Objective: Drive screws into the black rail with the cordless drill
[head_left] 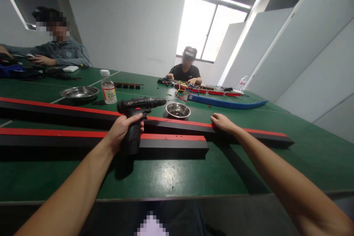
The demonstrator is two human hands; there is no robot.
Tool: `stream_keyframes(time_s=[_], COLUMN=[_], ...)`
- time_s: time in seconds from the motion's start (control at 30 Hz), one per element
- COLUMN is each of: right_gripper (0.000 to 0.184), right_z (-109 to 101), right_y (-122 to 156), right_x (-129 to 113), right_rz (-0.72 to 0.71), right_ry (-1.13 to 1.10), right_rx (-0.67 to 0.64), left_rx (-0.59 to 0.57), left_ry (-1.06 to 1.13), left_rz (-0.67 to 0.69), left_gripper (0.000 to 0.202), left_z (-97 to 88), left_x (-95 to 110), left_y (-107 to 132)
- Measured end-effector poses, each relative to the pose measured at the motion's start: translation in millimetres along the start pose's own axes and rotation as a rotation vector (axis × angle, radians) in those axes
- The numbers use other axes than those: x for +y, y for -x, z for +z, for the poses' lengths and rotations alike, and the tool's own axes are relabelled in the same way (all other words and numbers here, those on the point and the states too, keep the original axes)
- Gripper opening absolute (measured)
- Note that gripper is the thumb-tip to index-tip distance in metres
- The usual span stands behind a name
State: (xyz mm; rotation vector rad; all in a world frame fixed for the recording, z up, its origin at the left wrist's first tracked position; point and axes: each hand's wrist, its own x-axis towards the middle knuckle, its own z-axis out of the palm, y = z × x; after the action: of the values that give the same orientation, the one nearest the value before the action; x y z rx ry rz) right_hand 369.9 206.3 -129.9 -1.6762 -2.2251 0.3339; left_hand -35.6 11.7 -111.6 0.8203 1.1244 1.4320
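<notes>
My left hand (121, 131) is wrapped around the handle of a black cordless drill (134, 105), its long thin bit pointing right. The drill is above two long red-topped black bars, the near bar (171, 143) and the far bar (190, 126). My right hand (223, 122) is closed at the far bar, its fingers curled at the red top; whatever is in them is hidden. A small steel bowl (178, 115) of dark small pieces, which look like screws, stands behind the far bar, below the drill bit.
A wider steel bowl (80, 94) and a white-capped bottle (108, 88) stand at left. A blue curved strip (226, 102) lies behind the small bowl. Across the green table (171, 177), one person (186, 70) handles wired parts; another person (66, 53) sits at far left.
</notes>
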Motion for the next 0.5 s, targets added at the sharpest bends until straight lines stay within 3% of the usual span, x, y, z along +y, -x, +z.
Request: stream_keyframes(time_s=[0.17, 0.3, 0.5], right_gripper=[0.02, 0.013, 0.023], right_z=[10, 31, 61], right_y=[-25, -58, -97], right_x=[-59, -106, -130], right_rz=[-0.183, -0.304, -0.132], right_ry=[-0.014, -0.026, 0.049], right_rx=[0.003, -0.111, -0.108], left_rx=[0.012, 0.032, 0.042], left_ry=[0.02, -0.016, -0.067], left_rz=[0.043, 0.01, 0.006], left_gripper=[0.023, 0.022, 0.025], left_z=[-1.0, -0.8, -1.0], left_x=[-5, -5, -6], left_y=[-2, 2, 6])
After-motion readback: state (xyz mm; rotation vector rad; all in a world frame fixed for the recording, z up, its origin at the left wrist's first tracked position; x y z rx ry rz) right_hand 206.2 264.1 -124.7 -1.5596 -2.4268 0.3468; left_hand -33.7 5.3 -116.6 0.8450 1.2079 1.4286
